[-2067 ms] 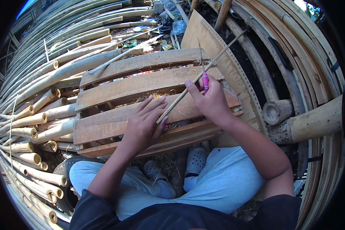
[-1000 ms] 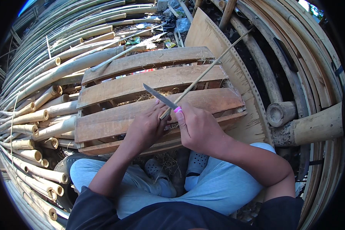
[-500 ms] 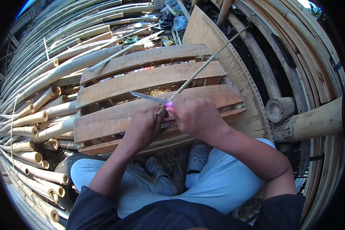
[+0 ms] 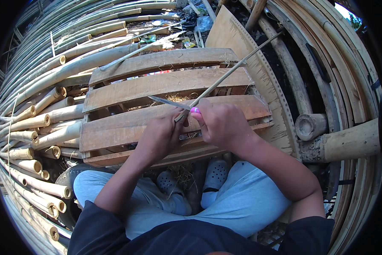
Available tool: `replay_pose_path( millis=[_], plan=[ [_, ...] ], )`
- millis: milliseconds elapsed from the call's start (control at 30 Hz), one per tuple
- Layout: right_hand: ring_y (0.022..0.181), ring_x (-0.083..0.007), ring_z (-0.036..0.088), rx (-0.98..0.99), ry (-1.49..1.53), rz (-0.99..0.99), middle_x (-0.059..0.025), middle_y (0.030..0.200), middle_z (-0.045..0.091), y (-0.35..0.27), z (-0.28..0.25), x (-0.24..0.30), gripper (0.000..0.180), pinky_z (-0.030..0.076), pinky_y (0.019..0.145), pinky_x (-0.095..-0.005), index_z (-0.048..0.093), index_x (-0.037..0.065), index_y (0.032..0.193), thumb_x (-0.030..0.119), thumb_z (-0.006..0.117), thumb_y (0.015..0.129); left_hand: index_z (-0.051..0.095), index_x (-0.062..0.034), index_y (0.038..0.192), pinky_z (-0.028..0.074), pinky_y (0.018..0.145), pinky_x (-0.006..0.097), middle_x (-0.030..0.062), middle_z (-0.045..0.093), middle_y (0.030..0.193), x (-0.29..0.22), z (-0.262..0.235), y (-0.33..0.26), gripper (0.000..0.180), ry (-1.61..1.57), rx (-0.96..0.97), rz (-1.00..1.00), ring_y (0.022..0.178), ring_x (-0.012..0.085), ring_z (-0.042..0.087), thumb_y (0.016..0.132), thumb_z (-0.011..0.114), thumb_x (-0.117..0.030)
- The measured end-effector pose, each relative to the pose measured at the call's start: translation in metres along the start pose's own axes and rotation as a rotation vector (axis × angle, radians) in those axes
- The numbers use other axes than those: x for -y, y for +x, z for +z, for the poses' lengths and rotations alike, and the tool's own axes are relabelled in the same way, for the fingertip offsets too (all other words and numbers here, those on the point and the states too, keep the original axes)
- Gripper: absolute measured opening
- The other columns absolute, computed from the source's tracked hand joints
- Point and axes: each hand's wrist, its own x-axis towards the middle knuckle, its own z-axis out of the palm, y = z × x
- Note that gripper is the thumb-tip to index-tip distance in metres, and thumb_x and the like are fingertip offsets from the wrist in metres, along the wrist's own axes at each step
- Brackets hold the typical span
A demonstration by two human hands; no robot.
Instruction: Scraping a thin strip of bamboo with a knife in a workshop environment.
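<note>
A long thin bamboo strip (image 4: 231,72) slants from my hands up to the far right. Near its lower end my left hand (image 4: 160,132) is closed around it, with the cut tip poking out past the fingers. My right hand (image 4: 227,125) grips the pink handle of a knife (image 4: 169,102). The blade crosses the strip just above my left hand and points to the far left. Both hands are over the near edge of a wooden slat bench (image 4: 127,125). The right palm hides most of the handle.
Stacked bamboo poles (image 4: 50,121) fill the left side, cut ends facing me. A plywood sheet (image 4: 242,46) leans at the bench's right, beside a thick bamboo post (image 4: 352,142) and long bent slats (image 4: 348,55). My legs (image 4: 246,199) are folded below the bench.
The knife and my right hand have shifted slightly right along the strip, away from my left hand. The whole view has moved a little.
</note>
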Motion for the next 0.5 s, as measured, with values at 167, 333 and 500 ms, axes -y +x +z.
replay_pose_path(
  millis=[167, 333, 500],
  plan=[
    [0.055, -0.0373, 0.063, 0.028, -0.015, 0.082, -0.0168, 0.058, 0.058, 0.000, 0.001, -0.001, 0.025, 0.049, 0.048, -0.0468, 0.055, 0.003, 0.090, 0.025, 0.057, 0.101, 0.057, 0.0031, 0.125, 0.054, 0.075, 0.049, 0.0209, 0.069, 0.093, 0.002, 0.002, 0.000, 0.028, -0.012, -0.036, 0.070, 0.083, 0.0412, 0.069, 0.099, 0.053, -0.009],
    [0.056, -0.0334, 0.067, 0.009, -0.144, 0.172, -0.0131, 0.059, 0.061, 0.003, -0.003, -0.005, 0.029, 0.053, 0.048, -0.0437, 0.055, 0.005, 0.089, 0.030, 0.054, 0.103, 0.057, 0.0017, 0.126, 0.055, 0.076, 0.048, 0.0191, 0.069, 0.092, 0.002, 0.004, -0.001, 0.028, -0.033, -0.093, 0.128, 0.084, 0.0405, 0.068, 0.100, 0.052, -0.008],
    [0.057, -0.0386, 0.064, -0.034, 0.003, 0.069, -0.0180, 0.061, 0.059, 0.007, 0.006, 0.002, 0.021, 0.049, 0.051, -0.0486, 0.054, 0.003, 0.090, 0.021, 0.058, 0.099, 0.059, -0.0013, 0.113, 0.054, 0.074, 0.048, 0.0192, 0.067, 0.086, -0.004, -0.002, 0.003, 0.017, -0.036, -0.071, 0.039, 0.083, 0.0404, 0.068, 0.102, 0.049, -0.010]
  ],
)
